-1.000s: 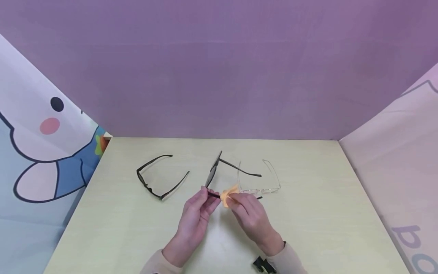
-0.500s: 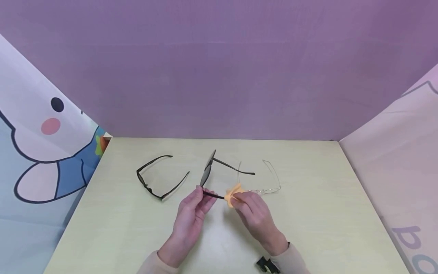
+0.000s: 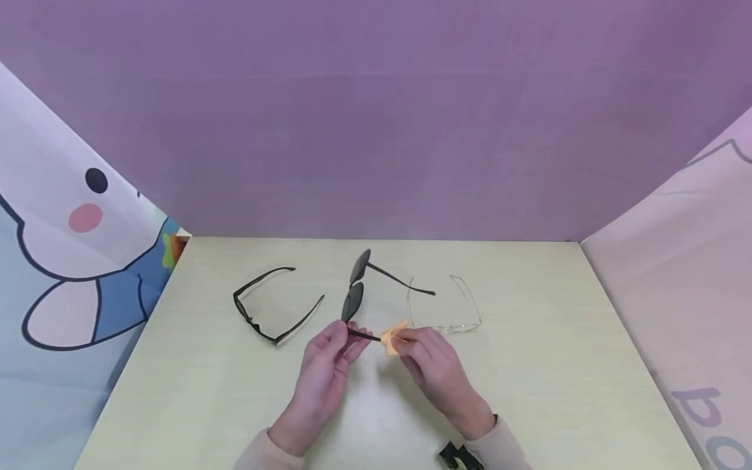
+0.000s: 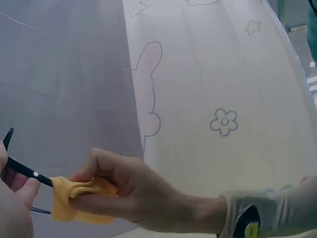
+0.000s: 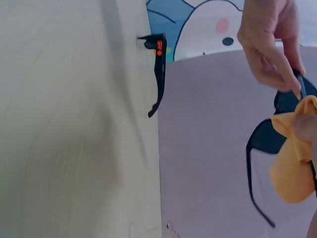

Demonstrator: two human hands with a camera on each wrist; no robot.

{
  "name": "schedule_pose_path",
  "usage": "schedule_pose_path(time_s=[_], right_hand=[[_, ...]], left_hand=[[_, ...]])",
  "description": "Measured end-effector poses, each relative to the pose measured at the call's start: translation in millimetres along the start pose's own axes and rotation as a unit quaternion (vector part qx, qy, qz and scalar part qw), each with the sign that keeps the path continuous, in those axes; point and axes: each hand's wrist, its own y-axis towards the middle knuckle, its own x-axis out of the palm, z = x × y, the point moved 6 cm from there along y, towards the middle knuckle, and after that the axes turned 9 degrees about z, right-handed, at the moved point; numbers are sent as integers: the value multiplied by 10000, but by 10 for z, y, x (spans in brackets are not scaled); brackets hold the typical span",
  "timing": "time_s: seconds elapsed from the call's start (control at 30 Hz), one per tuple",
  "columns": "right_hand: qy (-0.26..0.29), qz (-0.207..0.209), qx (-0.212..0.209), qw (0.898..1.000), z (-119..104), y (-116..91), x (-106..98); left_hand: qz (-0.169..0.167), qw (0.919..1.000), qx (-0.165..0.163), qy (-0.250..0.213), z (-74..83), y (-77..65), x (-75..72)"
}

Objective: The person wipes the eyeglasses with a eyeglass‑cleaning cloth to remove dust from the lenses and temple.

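Observation:
My left hand (image 3: 322, 378) pinches dark-lensed sunglasses (image 3: 352, 301) at the corner where the near temple arm joins the frame. The lenses stand up beyond the fingertips and the far temple arm points right. With my right hand (image 3: 439, 372) I pinch an orange cloth (image 3: 390, 337) wrapped around the near temple arm. In the left wrist view the yellow-orange cloth (image 4: 81, 201) covers part of that black arm. The right wrist view shows the cloth (image 5: 292, 168) hanging down below the fingers, beside a dark lens.
Black-framed glasses (image 3: 255, 320) lie on the table to the left, temples unfolded. Clear, thin-rimmed glasses (image 3: 464, 326) lie behind my right hand. A small black object (image 3: 460, 455) is by the right sleeve. A purple panel (image 3: 376, 130) rises at the table's back edge.
Both hands and the sunglasses have shifted slightly left. The sunglasses have tilted so the lenses face the view more. The cloth slid right along the temple arm, then a little back left.

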Motion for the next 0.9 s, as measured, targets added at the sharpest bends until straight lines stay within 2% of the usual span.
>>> schedule_pose_path(time_s=[0.1, 0.2, 0.63, 0.77, 0.9], right_hand=[[-34, -233, 116, 9997, 40, -24, -24], [-45, -344, 170, 9993, 63, -45, -36], [395, -148, 513, 9978, -28, 2, 56], [471, -201, 621, 9968, -53, 24, 79], [488, -259, 654, 9963, -42, 20, 70]], left_hand=[[-126, 9994, 291, 152, 60, 3, -27], [-175, 9986, 429, 238, 88, 3, -49], [-384, 9974, 513, 331, 12, -20, -38], [-385, 9975, 427, 422, -17, -33, -25], [-378, 9970, 513, 443, 21, -44, -24]])
